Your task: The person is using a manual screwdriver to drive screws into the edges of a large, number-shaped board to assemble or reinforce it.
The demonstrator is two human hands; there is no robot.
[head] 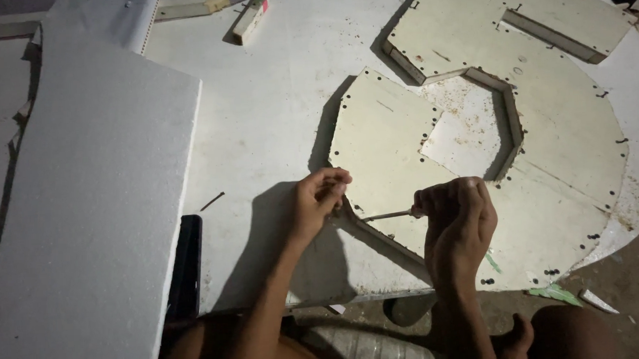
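Your right hand (456, 220) is curled into a fist around the handle end of a thin metal tool (387, 215), knuckles up, forearm rising from the bottom edge of the view. Your left hand (319, 201) has its fingertips pinched together at the lower left corner of the cream cut-out panel (548, 155), wrist bent over the white board (274, 117). The tool lies nearly level, its long axis running left-right, tip pointing left toward your left fingers.
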